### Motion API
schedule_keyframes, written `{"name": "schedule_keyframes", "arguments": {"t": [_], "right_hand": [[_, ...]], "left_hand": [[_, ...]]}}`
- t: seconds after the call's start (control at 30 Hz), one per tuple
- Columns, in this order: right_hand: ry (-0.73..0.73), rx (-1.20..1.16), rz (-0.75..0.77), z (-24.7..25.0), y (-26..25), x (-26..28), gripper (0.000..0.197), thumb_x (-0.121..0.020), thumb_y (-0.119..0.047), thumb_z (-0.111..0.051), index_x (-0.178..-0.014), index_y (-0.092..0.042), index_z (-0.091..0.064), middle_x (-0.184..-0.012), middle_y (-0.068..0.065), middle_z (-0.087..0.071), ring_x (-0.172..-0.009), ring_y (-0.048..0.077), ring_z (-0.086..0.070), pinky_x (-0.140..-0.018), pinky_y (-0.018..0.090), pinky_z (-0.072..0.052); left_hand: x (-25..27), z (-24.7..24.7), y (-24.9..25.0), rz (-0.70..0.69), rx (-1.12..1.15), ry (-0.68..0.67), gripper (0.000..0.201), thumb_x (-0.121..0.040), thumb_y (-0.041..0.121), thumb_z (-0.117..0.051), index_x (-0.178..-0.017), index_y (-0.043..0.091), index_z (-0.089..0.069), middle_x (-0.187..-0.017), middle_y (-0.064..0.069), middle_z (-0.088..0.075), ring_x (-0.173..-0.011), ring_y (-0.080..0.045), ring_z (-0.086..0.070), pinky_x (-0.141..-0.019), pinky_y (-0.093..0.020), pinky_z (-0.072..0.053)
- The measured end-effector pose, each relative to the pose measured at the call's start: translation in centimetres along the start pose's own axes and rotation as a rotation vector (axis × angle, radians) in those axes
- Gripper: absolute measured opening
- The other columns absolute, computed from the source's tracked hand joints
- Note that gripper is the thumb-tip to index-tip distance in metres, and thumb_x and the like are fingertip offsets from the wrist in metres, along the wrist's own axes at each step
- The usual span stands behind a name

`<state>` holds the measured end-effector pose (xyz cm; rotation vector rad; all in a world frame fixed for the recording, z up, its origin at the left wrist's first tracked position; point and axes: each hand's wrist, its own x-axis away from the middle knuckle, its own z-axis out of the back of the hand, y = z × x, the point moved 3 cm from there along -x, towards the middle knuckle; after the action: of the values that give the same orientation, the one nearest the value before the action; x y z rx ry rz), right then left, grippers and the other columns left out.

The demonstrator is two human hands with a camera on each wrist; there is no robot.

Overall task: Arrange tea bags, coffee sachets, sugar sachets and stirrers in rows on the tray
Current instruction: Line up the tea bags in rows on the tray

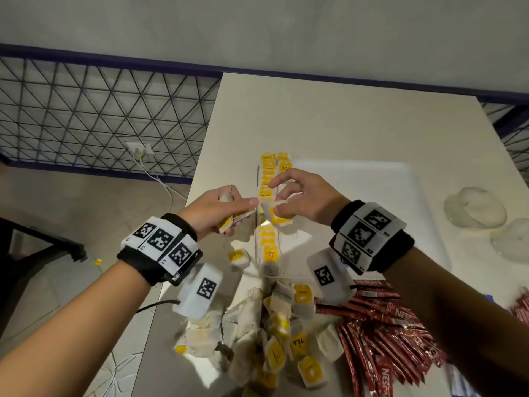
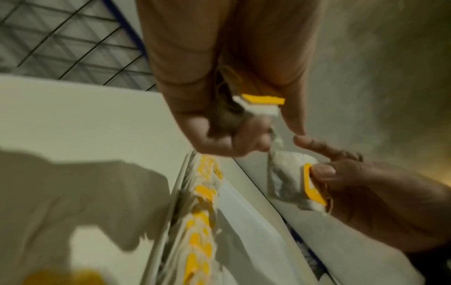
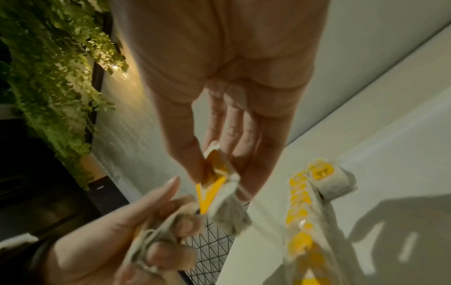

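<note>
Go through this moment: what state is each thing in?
left hand: grips a bunch of tea bags
right hand: pinches one tea bag
tea bag row: lined along the tray's left edge
tray: otherwise bare
loose tea bags: heaped on table
coffee sachets: piled, unsorted

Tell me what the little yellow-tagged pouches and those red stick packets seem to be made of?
The yellow-tagged tea bags look like soft matte filter paper: whitish, crumpled, dark contents showing through, with card-like tags. The red coffee sachets look like glossy foil or plastic film, judging by their shine.
</note>
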<state>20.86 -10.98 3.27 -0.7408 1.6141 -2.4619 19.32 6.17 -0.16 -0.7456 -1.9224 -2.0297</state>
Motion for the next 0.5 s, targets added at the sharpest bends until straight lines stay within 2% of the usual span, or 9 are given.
{"name": "schedule_keyframes", "arguments": {"t": [0.1, 0.17, 0.23, 0.3, 0.4, 0.47, 0.5], "right_hand": [[-0.088, 0.066, 0.001, 0.6, -0.6, -0.6, 0.036, -0.075, 0.006, -0.067, -0.095, -0.022, -0.055, -0.075, 0.003, -0.055, -0.061, 0.015, -0.05, -0.069, 0.027, -0.044], [-0.139, 0.064, 0.006, 1.0, -1.0, -0.9, 0.037, -0.075, 0.005, -0.068, -0.101, -0.018, -0.054, -0.073, 0.004, -0.057, -0.062, 0.016, -0.052, -0.069, 0.024, -0.045], [-0.145, 0.048, 0.017, 1.4, -1.2, -1.2, 0.037, -0.075, 0.003, -0.07, -0.101, -0.017, -0.053, -0.071, 0.002, -0.059, -0.064, 0.016, -0.055, -0.072, 0.023, -0.045], [-0.109, -0.008, 0.03, 1.9, -1.0, -1.3, 0.032, -0.075, 0.002, -0.071, -0.096, -0.017, -0.055, -0.069, 0.002, -0.058, -0.065, 0.015, -0.054, -0.074, 0.025, -0.045], [-0.073, -0.113, 0.003, 2.3, 0.1, -1.1, 0.029, -0.075, 0.0, -0.072, -0.089, -0.019, -0.056, -0.071, 0.003, -0.055, -0.061, 0.012, -0.054, -0.065, 0.017, -0.047], [-0.105, -0.104, -0.045, 2.4, 1.2, -0.7, 0.026, -0.076, -0.002, -0.072, -0.092, -0.016, -0.058, -0.076, 0.003, -0.056, -0.052, 0.008, -0.055, -0.053, 0.015, -0.048], [-0.128, -0.071, -0.065, 2.4, 1.6, -0.4, 0.021, -0.077, -0.003, -0.07, -0.093, -0.012, -0.059, -0.072, 0.001, -0.059, -0.047, 0.004, -0.054, -0.05, 0.015, -0.048]], "left_hand": [[-0.1, -0.6, 2.0, -0.089, -0.214, -0.075, 0.015, -0.076, 0.017, -0.073, -0.081, 0.019, -0.059, -0.052, 0.0, -0.05, -0.044, -0.014, -0.043, -0.038, -0.018, -0.033], [-0.3, -1.3, 3.0, -0.119, -0.355, -0.14, 0.017, -0.076, 0.02, -0.074, -0.088, 0.027, -0.065, -0.051, -0.001, -0.048, -0.043, -0.018, -0.041, -0.04, -0.018, -0.031], [-0.4, -2.2, 3.6, -0.116, -0.46, -0.162, 0.013, -0.076, 0.022, -0.075, -0.082, 0.027, -0.064, -0.046, -0.001, -0.046, -0.036, -0.015, -0.039, -0.038, -0.016, -0.028], [-0.9, -2.7, 3.9, -0.109, -0.502, -0.156, 0.013, -0.077, 0.022, -0.075, -0.075, 0.021, -0.062, -0.043, 0.001, -0.044, -0.032, -0.012, -0.035, -0.035, -0.014, -0.027], [-1.5, -3.2, 3.9, -0.1, -0.533, -0.129, 0.016, -0.077, 0.023, -0.074, -0.072, 0.018, -0.061, -0.042, 0.002, -0.043, -0.032, -0.013, -0.034, -0.035, -0.015, -0.028], [-1.9, -3.4, 3.8, -0.092, -0.516, -0.118, 0.017, -0.078, 0.022, -0.073, -0.07, 0.017, -0.059, -0.039, 0.004, -0.043, -0.032, -0.012, -0.033, -0.035, -0.015, -0.028], [-2.0, -3.5, 3.7, -0.092, -0.503, -0.12, 0.018, -0.078, 0.022, -0.073, -0.069, 0.016, -0.058, -0.038, 0.005, -0.042, -0.032, -0.011, -0.032, -0.035, -0.015, -0.028]]}}
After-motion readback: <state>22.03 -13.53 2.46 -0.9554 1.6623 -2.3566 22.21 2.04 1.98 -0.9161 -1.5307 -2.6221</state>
